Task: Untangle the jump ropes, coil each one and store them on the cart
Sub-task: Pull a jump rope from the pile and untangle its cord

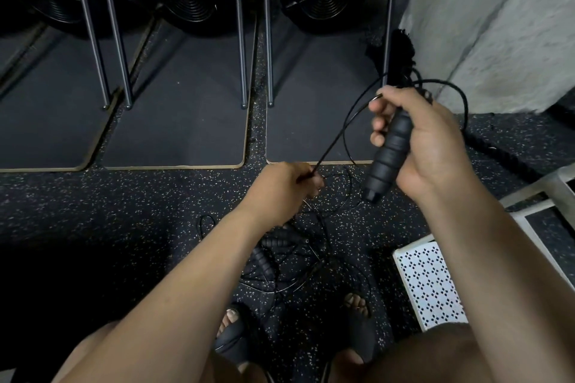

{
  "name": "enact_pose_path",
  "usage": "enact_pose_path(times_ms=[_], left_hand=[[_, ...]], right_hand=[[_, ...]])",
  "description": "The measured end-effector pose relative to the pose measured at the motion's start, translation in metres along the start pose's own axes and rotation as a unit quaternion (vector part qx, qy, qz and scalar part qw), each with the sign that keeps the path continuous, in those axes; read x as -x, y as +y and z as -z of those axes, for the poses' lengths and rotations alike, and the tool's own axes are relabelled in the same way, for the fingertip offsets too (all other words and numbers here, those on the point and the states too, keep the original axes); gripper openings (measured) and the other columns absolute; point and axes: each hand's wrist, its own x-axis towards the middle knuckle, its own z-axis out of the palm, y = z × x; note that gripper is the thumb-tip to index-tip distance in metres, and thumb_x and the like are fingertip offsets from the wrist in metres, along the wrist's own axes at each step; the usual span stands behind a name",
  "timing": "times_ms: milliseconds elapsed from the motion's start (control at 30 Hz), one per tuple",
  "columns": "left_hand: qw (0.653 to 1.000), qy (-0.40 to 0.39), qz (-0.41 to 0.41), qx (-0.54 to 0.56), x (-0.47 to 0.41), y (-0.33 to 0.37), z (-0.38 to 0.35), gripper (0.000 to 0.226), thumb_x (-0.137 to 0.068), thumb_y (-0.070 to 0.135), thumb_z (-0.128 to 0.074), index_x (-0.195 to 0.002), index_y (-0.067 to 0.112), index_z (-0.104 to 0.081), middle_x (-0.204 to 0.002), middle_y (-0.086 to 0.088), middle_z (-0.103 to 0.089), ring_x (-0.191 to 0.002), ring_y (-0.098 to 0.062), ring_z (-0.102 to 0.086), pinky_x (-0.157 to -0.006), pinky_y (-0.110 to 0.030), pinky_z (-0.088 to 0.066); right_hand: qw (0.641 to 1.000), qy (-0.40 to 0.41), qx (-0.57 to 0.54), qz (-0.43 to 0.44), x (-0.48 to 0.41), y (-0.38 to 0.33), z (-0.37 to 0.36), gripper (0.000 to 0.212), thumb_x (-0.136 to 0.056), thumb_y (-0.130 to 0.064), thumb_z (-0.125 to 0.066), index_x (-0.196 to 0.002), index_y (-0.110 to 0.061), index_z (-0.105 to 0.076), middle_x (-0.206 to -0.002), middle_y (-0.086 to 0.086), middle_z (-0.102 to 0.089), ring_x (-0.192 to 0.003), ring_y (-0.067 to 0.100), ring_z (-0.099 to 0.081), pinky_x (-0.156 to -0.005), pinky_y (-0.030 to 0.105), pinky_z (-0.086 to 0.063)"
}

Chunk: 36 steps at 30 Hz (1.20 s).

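Currently, the right hand (432,140) grips a black ribbed foam jump-rope handle (389,152). The fingers are curled round it, and its butt end points toward 7 o'clock. A thin black cord (339,130) loops out near the handle's upper end and runs taut toward 7 o'clock to the left hand (283,186), which pinches it with its fingers curled. At 6 o'clock of the left hand, a tangle of further black ropes and ribbed handles (280,261) lies on the dark speckled rubber floor (124,202), just ahead of two feet in black sandals (233,339). The white perforated metal cart shelf (429,286) stands at 3 o'clock of the tangle, apart from it.
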Motion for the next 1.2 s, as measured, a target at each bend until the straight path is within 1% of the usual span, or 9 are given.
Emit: enact_pose_path(times_ms=[267,433,567,700,833,967,1033,1100,1200], left_hand=[[0.988,0.117,-0.099,0.021,0.000,0.005,0.011,0.023,-0.108,0.032,-0.063,-0.089,0.021,-0.071,-0.072,0.004,-0.069,-0.060,-0.007,-0.054,-0.057,-0.023,-0.041],[0.987,0.120,-0.109,0.011,0.003,0.006,0.015,0.017,-0.108,0.029,-0.062,-0.093,0.028,-0.069,-0.076,0.006,-0.070,-0.067,-0.008,-0.062,-0.062,-0.025,-0.048],[0.992,0.078,-0.091,0.026,-0.001,0.000,0.010,0.019,-0.108,0.040,-0.061,-0.100,0.026,-0.071,-0.081,0.002,-0.074,-0.077,-0.022,-0.069,-0.072,-0.041,-0.058],[0.998,0.010,-0.063,0.023,0.001,-0.001,0.005,0.012,-0.106,0.028,-0.065,-0.095,0.027,-0.071,-0.074,0.019,-0.070,-0.068,0.000,-0.062,-0.067,-0.024,-0.050],[0.998,-0.053,-0.029,-0.018,0.003,0.001,0.001,0.011,-0.103,0.024,-0.066,-0.095,0.027,-0.072,-0.089,0.013,-0.076,-0.087,-0.007,-0.070,-0.080,-0.026,-0.055],[0.993,-0.111,0.003,-0.042,0.006,0.001,-0.004,0.020,-0.105,0.021,-0.055,-0.092,0.012,-0.066,-0.078,0.003,-0.070,-0.067,-0.013,-0.057,-0.066,-0.031,-0.051],[0.992,-0.109,0.010,-0.062,0.006,0.001,-0.004,0.018,-0.105,0.018,-0.057,-0.094,0.015,-0.071,-0.084,0.004,-0.075,-0.076,-0.014,-0.067,-0.072,-0.033,-0.056],[0.994,-0.096,0.013,-0.049,0.007,0.003,-0.003,0.017,-0.106,0.018,-0.062,-0.096,0.023,-0.074,-0.089,0.010,-0.077,-0.084,-0.005,-0.072,-0.076,-0.024,-0.055],[0.998,-0.064,-0.002,0.001,0.006,0.008,0.000,0.018,-0.105,0.012,-0.062,-0.096,0.019,-0.075,-0.082,0.008,-0.076,-0.067,0.005,-0.067,-0.067,-0.017,-0.051]], right_hand=[[0.958,-0.098,0.247,-0.109,0.000,0.043,-0.002,0.010,-0.095,-0.010,-0.076,-0.105,-0.007,-0.074,-0.083,0.008,-0.076,-0.059,0.014,-0.058,-0.048,0.026,-0.044],[0.951,-0.100,0.286,-0.066,0.001,0.056,-0.012,0.010,-0.095,-0.010,-0.078,-0.102,-0.007,-0.071,-0.077,0.007,-0.073,-0.059,0.015,-0.058,-0.047,0.028,-0.045],[0.956,-0.098,0.274,-0.039,0.003,0.052,-0.014,0.013,-0.095,-0.011,-0.078,-0.103,-0.004,-0.072,-0.074,0.006,-0.071,-0.059,0.016,-0.059,-0.049,0.031,-0.045],[0.972,-0.080,0.222,-0.013,0.006,0.038,-0.018,0.008,-0.096,-0.009,-0.076,-0.096,-0.006,-0.069,-0.083,0.010,-0.077,-0.058,0.018,-0.060,-0.047,0.030,-0.043],[0.993,-0.058,0.101,0.001,0.005,0.017,-0.015,0.007,-0.099,-0.010,-0.072,-0.098,-0.012,-0.065,-0.087,0.009,-0.075,-0.062,0.017,-0.059,-0.049,0.028,-0.044],[0.999,-0.039,-0.030,0.005,0.001,-0.001,-0.006,0.008,-0.102,-0.014,-0.068,-0.103,-0.013,-0.060,-0.087,0.006,-0.072,-0.065,0.012,-0.057,-0.051,0.024,-0.044],[0.998,-0.026,-0.062,0.000,-0.001,-0.005,0.000,0.006,-0.102,-0.016,-0.068,-0.102,-0.014,-0.062,-0.091,0.005,-0.074,-0.066,0.011,-0.058,-0.051,0.023,-0.044],[0.998,-0.017,-0.060,-0.015,-0.005,-0.003,0.004,0.005,-0.101,-0.017,-0.069,-0.104,-0.015,-0.065,-0.097,0.006,-0.076,-0.067,0.011,-0.058,-0.052,0.023,-0.044],[0.998,-0.002,0.030,-0.062,-0.009,0.010,0.005,0.014,-0.100,-0.014,-0.069,-0.113,-0.011,-0.067,-0.094,0.007,-0.077,-0.062,0.012,-0.058,-0.049,0.023,-0.045]])
